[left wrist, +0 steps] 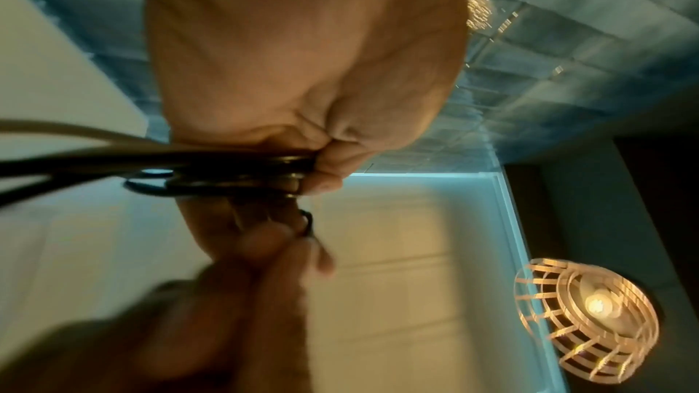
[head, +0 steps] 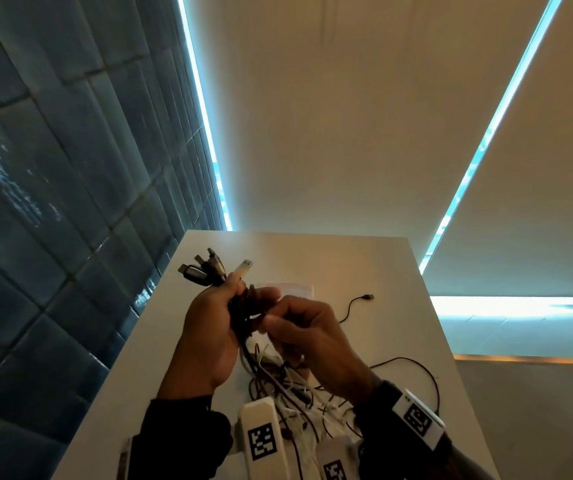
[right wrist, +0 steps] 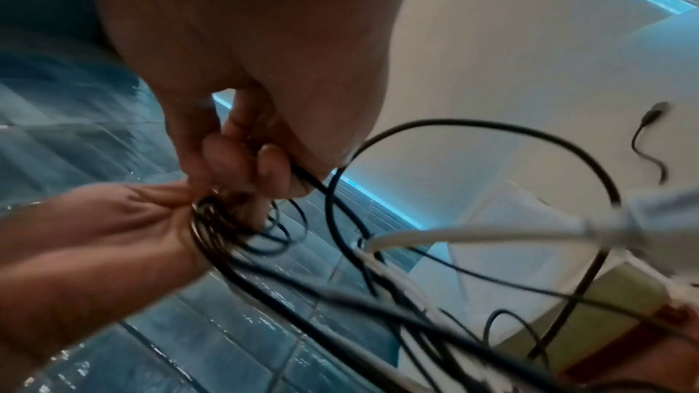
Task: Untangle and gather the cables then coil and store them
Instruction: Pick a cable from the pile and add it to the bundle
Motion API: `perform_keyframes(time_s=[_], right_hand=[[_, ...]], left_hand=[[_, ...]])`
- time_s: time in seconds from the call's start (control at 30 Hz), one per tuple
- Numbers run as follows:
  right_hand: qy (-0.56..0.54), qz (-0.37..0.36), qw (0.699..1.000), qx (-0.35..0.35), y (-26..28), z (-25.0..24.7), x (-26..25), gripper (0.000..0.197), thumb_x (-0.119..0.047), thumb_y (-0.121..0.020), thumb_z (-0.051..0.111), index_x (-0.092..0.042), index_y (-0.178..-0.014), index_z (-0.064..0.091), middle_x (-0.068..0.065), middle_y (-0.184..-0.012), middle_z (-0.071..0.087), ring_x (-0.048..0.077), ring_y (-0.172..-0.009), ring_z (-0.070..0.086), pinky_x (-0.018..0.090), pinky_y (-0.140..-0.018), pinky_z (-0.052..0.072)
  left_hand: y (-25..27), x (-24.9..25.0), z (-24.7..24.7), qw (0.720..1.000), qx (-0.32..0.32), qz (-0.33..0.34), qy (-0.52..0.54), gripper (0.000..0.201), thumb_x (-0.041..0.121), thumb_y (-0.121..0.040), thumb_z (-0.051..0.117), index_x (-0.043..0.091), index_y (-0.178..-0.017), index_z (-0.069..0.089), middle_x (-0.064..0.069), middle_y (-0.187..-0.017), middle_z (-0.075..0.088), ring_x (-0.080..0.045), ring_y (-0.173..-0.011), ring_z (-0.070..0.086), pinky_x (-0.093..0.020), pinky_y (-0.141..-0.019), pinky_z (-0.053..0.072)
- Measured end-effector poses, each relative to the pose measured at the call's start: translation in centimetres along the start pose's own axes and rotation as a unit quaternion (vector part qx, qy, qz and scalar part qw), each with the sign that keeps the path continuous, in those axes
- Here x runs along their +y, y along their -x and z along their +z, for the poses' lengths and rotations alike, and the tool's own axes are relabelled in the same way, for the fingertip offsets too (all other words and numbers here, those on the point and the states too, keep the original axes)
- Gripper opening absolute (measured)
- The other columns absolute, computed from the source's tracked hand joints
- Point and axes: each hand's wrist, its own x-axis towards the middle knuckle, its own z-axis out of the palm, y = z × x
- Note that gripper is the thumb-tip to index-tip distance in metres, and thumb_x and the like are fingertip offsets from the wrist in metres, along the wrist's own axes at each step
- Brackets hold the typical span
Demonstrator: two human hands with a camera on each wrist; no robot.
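Observation:
My left hand point(head: 224, 308) grips a bunch of black and white cables point(head: 240, 327) above the white table point(head: 399, 271); several plug ends point(head: 205, 270) and one white plug point(head: 243, 268) stick out past its fingers. My right hand point(head: 278, 320) is just beside it, pinching a thin black cable point(right wrist: 314, 184) at the bunch. The left wrist view shows the dark cables point(left wrist: 227, 169) pressed in my left hand point(left wrist: 321, 166). Below both hands a tangle of black and white cables point(head: 295, 403) hangs onto the table.
One loose black cable with a small plug point(head: 364, 297) lies on the table to the right, and a black loop point(head: 423, 375) trails near the right edge. A blue tiled wall point(head: 53, 202) runs along the left. A lit lamp point(left wrist: 590, 316) hangs overhead.

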Motion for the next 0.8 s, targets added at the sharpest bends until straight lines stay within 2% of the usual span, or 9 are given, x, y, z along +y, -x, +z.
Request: perform_keyframes(time_s=[0.07,0.1,0.13,0.17,0.23,0.33,0.53,0.67,0.8], right_hand=[[0.031,0.032,0.999,-0.023,0.2,-0.4,0.7,0.019,-0.01,-0.096,0.053,-0.008,-0.081,0.064,0.003,-0.062,0.054,0.007,-0.046,0.043,0.015,-0.045,0.036],[0.044,0.047,0.997,-0.032,0.3,-0.8,1.4,0.02,-0.013,-0.097,0.053,-0.01,-0.08,0.064,0.0,-0.062,0.055,0.004,-0.047,0.046,0.013,-0.046,0.037],[0.058,0.059,0.996,-0.039,0.4,-1.2,2.0,0.022,-0.015,-0.097,0.053,-0.011,-0.079,0.064,-0.005,-0.062,0.057,0.002,-0.049,0.048,0.012,-0.049,0.039],[0.068,0.068,0.994,-0.042,0.5,-1.6,2.6,0.024,-0.017,-0.098,0.052,-0.011,-0.078,0.064,-0.009,-0.062,0.059,0.0,-0.051,0.05,0.012,-0.052,0.04],[0.075,0.085,0.993,-0.038,0.7,-2.6,3.9,0.026,-0.015,-0.098,0.05,-0.012,-0.076,0.063,-0.011,-0.062,0.062,-0.002,-0.056,0.054,0.012,-0.058,0.044],[0.102,0.102,0.989,-0.027,1.0,-3.9,5.6,0.029,-0.018,-0.097,0.053,-0.019,-0.071,0.063,-0.009,-0.065,0.062,0.006,-0.062,0.057,0.021,-0.067,0.047],[0.15,0.118,0.982,0.003,1.8,-5.7,9.6,0.032,-0.026,-0.098,0.052,-0.006,-0.074,0.061,0.007,-0.067,0.051,0.018,-0.063,0.048,0.02,-0.062,0.042],[0.162,0.131,0.978,0.02,2.3,-6.0,10.8,0.035,-0.024,-0.1,0.049,-0.002,-0.074,0.058,0.005,-0.067,0.046,0.015,-0.062,0.042,0.019,-0.06,0.037],[0.216,0.142,0.965,0.037,1.7,-6.0,11.2,0.033,-0.019,-0.1,0.05,-0.012,-0.068,0.058,0.0,-0.066,0.049,0.006,-0.061,0.045,0.02,-0.061,0.038]], left_hand=[[0.2,0.5,0.2,0.997,-0.02,0.015,0.076,0.033,0.026,-0.098,0.038,0.011,-0.123,0.055,-0.007,-0.067,0.058,-0.027,-0.076,0.064,-0.039,-0.074,0.054],[0.3,0.7,0.3,0.994,-0.026,0.023,0.102,0.024,0.027,-0.096,0.04,0.016,-0.101,0.061,-0.004,-0.063,0.051,-0.022,-0.066,0.058,-0.035,-0.067,0.052],[0.3,0.8,0.4,0.993,-0.025,0.029,0.116,0.023,0.028,-0.096,0.04,0.018,-0.081,0.055,-0.001,-0.061,0.047,-0.016,-0.056,0.049,-0.03,-0.059,0.047],[0.3,0.8,0.4,0.992,-0.021,0.035,0.122,0.028,0.027,-0.097,0.038,0.018,-0.073,0.047,0.0,-0.06,0.045,-0.012,-0.05,0.041,-0.027,-0.053,0.039],[0.4,1.0,0.4,0.991,-0.015,0.056,0.124,0.032,0.026,-0.1,0.034,0.018,-0.071,0.044,0.002,-0.06,0.047,-0.009,-0.046,0.03,-0.023,-0.048,0.032],[0.7,1.2,-0.3,0.99,-0.009,0.072,0.121,0.035,0.027,-0.1,0.036,0.021,-0.068,0.052,0.001,-0.063,0.052,-0.007,-0.043,0.026,-0.02,-0.045,0.031],[1.3,1.9,-1.0,0.984,-0.027,0.111,0.134,0.032,0.029,-0.099,0.036,0.02,-0.069,0.043,0.006,-0.057,0.043,-0.005,-0.041,0.027,-0.02,-0.044,0.029],[1.8,2.7,-1.6,0.98,-0.031,0.135,0.145,0.034,0.029,-0.101,0.033,0.021,-0.069,0.044,0.008,-0.057,0.04,-0.005,-0.043,0.027,-0.02,-0.045,0.028],[2.4,3.1,-1.7,0.982,-0.019,0.149,0.117,0.032,0.029,-0.099,0.035,0.021,-0.069,0.044,0.007,-0.058,0.043,-0.006,-0.044,0.026,-0.02,-0.045,0.027]])
